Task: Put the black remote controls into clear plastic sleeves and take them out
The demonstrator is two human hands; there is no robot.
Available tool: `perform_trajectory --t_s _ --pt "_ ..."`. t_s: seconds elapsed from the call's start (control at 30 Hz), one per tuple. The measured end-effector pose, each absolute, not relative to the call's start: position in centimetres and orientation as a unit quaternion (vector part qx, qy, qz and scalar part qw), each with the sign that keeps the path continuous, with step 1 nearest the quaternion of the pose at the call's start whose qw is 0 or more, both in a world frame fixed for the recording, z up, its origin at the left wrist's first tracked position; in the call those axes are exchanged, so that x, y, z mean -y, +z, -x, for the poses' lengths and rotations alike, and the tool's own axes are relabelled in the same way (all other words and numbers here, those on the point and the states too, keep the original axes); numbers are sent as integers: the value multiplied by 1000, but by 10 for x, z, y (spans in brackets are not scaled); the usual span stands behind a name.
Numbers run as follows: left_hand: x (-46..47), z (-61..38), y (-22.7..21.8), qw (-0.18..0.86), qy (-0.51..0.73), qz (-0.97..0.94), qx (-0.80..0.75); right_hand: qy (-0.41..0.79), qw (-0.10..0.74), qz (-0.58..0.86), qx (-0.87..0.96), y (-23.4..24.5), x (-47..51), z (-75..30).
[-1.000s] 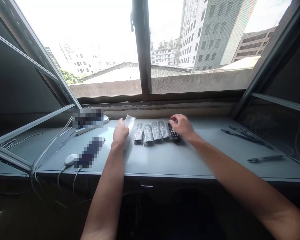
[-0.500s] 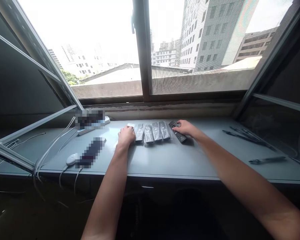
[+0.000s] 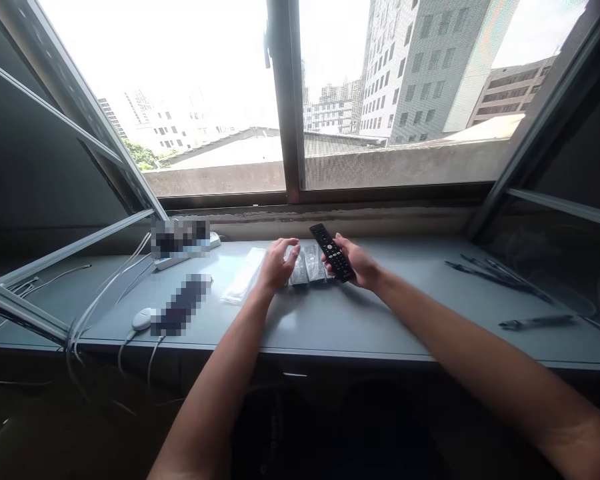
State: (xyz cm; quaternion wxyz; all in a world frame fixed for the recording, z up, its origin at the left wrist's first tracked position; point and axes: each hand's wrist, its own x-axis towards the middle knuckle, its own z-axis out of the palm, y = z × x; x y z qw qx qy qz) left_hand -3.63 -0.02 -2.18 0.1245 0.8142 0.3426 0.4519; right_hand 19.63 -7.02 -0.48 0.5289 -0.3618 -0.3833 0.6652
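Observation:
A black remote control is gripped in my right hand, lifted off the desk and tilted, its buttons facing up. My left hand hovers with fingers apart over the left end of a row of plastic-wrapped remotes; nothing shows in it. The left hand hides part of that row, and the held remote covers its right end. Clear plastic bags lie flat on the desk just left of my left hand.
At the left of the desk are a blurred-out phone-like item, a white round charger, a power strip and loose cables. Dark cable-like strips lie at the right. Metal frame bars flank the desk, with a window behind.
My right hand has raised the remote control from the desk and brought it left over the wrapped row. The left hand has moved right, off the plastic bags.

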Motion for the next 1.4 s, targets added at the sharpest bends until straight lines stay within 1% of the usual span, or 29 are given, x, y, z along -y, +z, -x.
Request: perform_trajectory --t_s 0.13,0.2,0.33,0.43,0.53,0.67,0.73,0.87,0.97,1.17,1.4 --pt "17 20 -16 187 461 -824 -272 717 518 289 367 -4 80 -178" --pt "20 16 -15 277 480 -791 -260 730 515 267 363 -4 83 -174" --pt "17 13 -15 510 488 -676 -210 748 493 256 364 -3 86 -170" --pt "14 14 -15 594 487 -613 -187 742 484 273 374 -3 87 -170" --pt "12 15 -15 615 508 -573 -188 741 470 290 382 -2 88 -171" --pt "6 17 -16 609 558 -513 -233 749 440 297 397 0 90 -173" --pt "4 17 -17 611 564 -492 -259 730 466 303 398 -1 91 -171" --pt "3 16 -19 641 522 -505 -250 654 561 313 399 -10 86 -167" --pt "6 16 -19 650 490 -536 -224 606 588 326 425 -17 81 -168" --pt "9 17 -19 632 491 -568 -190 609 539 365 453 -21 77 -171" --pt "15 16 -14 640 489 -560 -192 631 521 333 468 -18 79 -175"
